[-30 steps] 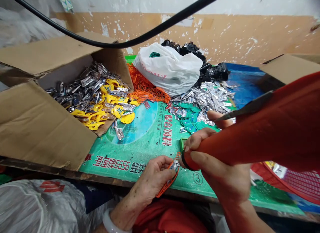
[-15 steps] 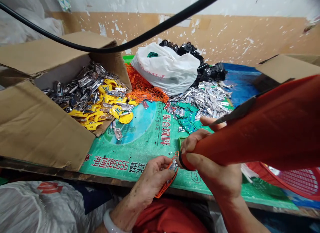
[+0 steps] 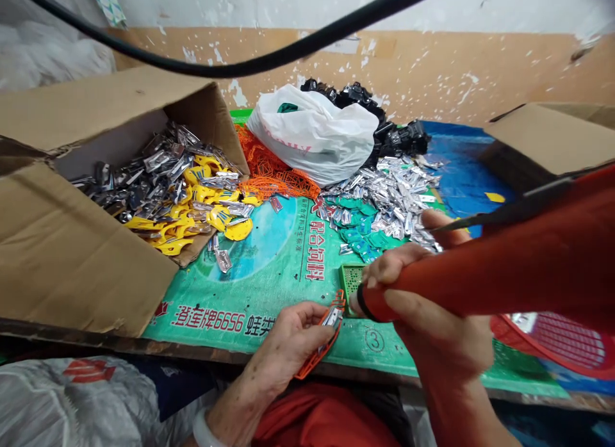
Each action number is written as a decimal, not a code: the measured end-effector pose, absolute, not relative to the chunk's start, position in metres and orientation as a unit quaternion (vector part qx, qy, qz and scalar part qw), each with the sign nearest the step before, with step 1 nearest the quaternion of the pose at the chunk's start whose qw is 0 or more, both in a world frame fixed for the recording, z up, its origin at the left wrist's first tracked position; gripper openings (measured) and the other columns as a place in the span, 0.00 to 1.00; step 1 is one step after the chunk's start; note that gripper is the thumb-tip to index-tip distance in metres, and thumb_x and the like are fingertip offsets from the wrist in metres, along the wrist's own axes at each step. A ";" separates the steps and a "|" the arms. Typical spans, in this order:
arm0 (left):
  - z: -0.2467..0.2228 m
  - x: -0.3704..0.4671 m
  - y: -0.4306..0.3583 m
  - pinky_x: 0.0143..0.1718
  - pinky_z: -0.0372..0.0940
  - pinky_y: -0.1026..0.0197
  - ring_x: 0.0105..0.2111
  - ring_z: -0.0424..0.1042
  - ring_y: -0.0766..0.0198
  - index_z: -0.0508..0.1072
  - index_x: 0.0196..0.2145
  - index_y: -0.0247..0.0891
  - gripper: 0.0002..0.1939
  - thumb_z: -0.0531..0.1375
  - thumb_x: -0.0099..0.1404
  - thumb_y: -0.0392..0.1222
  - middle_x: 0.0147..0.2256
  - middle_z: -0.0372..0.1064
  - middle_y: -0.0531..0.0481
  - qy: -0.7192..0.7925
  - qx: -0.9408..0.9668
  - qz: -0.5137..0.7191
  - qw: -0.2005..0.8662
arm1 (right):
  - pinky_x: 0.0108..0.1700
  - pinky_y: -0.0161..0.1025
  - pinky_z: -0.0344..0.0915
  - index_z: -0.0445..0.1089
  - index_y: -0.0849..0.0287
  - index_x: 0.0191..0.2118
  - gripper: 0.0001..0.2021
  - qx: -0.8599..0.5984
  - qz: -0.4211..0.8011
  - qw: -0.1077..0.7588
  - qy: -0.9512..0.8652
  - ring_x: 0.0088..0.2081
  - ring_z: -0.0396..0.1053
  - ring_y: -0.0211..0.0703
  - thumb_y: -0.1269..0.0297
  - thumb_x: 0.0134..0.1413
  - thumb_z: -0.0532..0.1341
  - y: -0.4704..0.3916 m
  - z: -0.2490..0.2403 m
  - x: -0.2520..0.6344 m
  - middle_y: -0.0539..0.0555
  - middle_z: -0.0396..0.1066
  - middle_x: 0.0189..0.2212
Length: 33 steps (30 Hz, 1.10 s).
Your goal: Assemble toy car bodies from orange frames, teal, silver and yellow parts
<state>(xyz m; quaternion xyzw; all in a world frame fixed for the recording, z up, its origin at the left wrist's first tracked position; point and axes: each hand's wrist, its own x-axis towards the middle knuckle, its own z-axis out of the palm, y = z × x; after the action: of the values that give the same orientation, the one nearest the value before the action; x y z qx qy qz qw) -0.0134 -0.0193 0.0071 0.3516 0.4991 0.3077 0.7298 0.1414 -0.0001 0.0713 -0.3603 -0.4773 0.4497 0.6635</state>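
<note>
My left hand point(image 3: 293, 341) pinches an orange plastic piece point(image 3: 314, 362) with a shiny metal plate point(image 3: 333, 316) lying in it, over the table's front edge. My right hand point(image 3: 432, 312) is wrapped round a thick red power screwdriver point(image 3: 480, 274), with a dark lever along its top. The tool's nose points left and sits just right of the orange piece, apart from it, beside a small green tray point(image 3: 352, 279) of tiny metal bits. The screwdriver's tip is hard to make out, and its rear runs out of view at the right.
At left a cardboard box point(image 3: 96, 242) spills metal plates and yellow pieces point(image 3: 175, 232). Behind lie orange pieces point(image 3: 283, 181), a white bag point(image 3: 317, 133), black parts point(image 3: 403, 139), silver plates point(image 3: 398, 184) and green pieces point(image 3: 360, 223). A red basket point(image 3: 571, 338) stands right; a black cable point(image 3: 230, 69) hangs across.
The screwdriver and my right hand have moved right, away from the orange piece, so more of the green tray shows. My left hand keeps its hold. The view has shifted slightly.
</note>
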 end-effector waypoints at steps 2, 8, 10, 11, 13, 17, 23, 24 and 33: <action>0.011 -0.015 -0.019 0.29 0.54 0.65 0.26 0.62 0.69 0.74 0.33 0.32 0.15 0.65 0.50 0.45 0.27 0.69 0.53 0.518 0.359 0.288 0.721 | 0.25 0.39 0.66 0.60 0.45 0.55 0.35 -0.392 0.416 0.684 -0.454 0.25 0.68 0.41 0.72 0.38 0.68 0.004 0.072 0.150 0.45 0.69 0.25; 0.009 -0.017 -0.019 0.33 0.57 0.64 0.29 0.65 0.67 0.74 0.33 0.33 0.12 0.64 0.53 0.44 0.29 0.70 0.52 0.531 0.401 0.279 0.693 | 0.27 0.40 0.68 0.71 0.58 0.29 0.10 -0.466 0.334 0.688 -0.445 0.24 0.68 0.39 0.72 0.36 0.68 0.017 0.053 0.176 0.47 0.69 0.23; 0.004 -0.017 -0.019 0.32 0.58 0.64 0.29 0.66 0.67 0.73 0.36 0.34 0.15 0.65 0.51 0.43 0.28 0.69 0.53 0.531 0.395 0.298 0.688 | 0.28 0.40 0.68 0.69 0.60 0.23 0.06 -0.479 0.328 0.678 -0.451 0.24 0.68 0.39 0.71 0.36 0.68 0.019 0.045 0.179 0.48 0.69 0.23; 0.002 -0.016 -0.019 0.31 0.58 0.64 0.28 0.66 0.67 0.72 0.38 0.34 0.17 0.66 0.50 0.43 0.27 0.69 0.55 0.531 0.388 0.316 0.684 | 0.28 0.40 0.68 0.69 0.60 0.22 0.06 -0.479 0.328 0.678 -0.451 0.24 0.68 0.39 0.71 0.36 0.68 0.020 0.042 0.179 0.49 0.69 0.23; -0.002 -0.015 -0.018 0.28 0.59 0.65 0.25 0.66 0.68 0.69 0.44 0.37 0.25 0.67 0.47 0.41 0.24 0.66 0.58 0.529 0.375 0.353 0.675 | 0.28 0.40 0.69 0.70 0.60 0.22 0.06 -0.473 0.328 0.682 -0.450 0.24 0.68 0.39 0.71 0.36 0.69 0.022 0.039 0.179 0.49 0.69 0.23; -0.004 -0.012 -0.019 0.26 0.60 0.66 0.22 0.65 0.70 0.70 0.45 0.38 0.27 0.68 0.45 0.40 0.22 0.67 0.60 0.525 0.359 0.390 0.666 | 0.28 0.39 0.68 0.70 0.61 0.21 0.06 -0.459 0.340 0.687 -0.448 0.24 0.68 0.39 0.71 0.36 0.69 0.024 0.036 0.177 0.49 0.70 0.23; -0.010 -0.013 -0.021 0.28 0.62 0.65 0.25 0.69 0.68 0.76 0.41 0.35 0.22 0.68 0.45 0.40 0.27 0.74 0.52 0.520 0.360 0.367 0.682 | 0.26 0.37 0.66 0.70 0.61 0.22 0.07 -0.463 0.347 0.681 -0.448 0.23 0.66 0.37 0.70 0.35 0.69 0.027 0.031 0.176 0.49 0.70 0.23; -0.011 -0.014 -0.021 0.29 0.62 0.65 0.26 0.69 0.68 0.76 0.41 0.36 0.21 0.68 0.46 0.39 0.28 0.75 0.52 0.516 0.361 0.369 0.684 | 0.25 0.37 0.66 0.70 0.61 0.22 0.07 -0.469 0.341 0.680 -0.449 0.23 0.66 0.37 0.70 0.35 0.70 0.027 0.030 0.176 0.49 0.70 0.23; -0.014 -0.016 -0.023 0.33 0.63 0.65 0.30 0.69 0.68 0.76 0.42 0.37 0.22 0.68 0.47 0.35 0.32 0.74 0.51 0.474 0.363 0.379 0.707 | 0.27 0.37 0.67 0.70 0.59 0.21 0.08 -0.480 0.331 0.682 -0.442 0.24 0.67 0.38 0.72 0.34 0.70 0.025 0.032 0.173 0.49 0.70 0.24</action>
<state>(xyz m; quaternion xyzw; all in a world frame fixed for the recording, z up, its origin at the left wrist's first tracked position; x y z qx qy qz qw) -0.0158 -0.0225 -0.0136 0.3633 0.4738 0.3787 0.7072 0.1729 0.0249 0.0321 -0.4801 -0.4416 0.3314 0.6817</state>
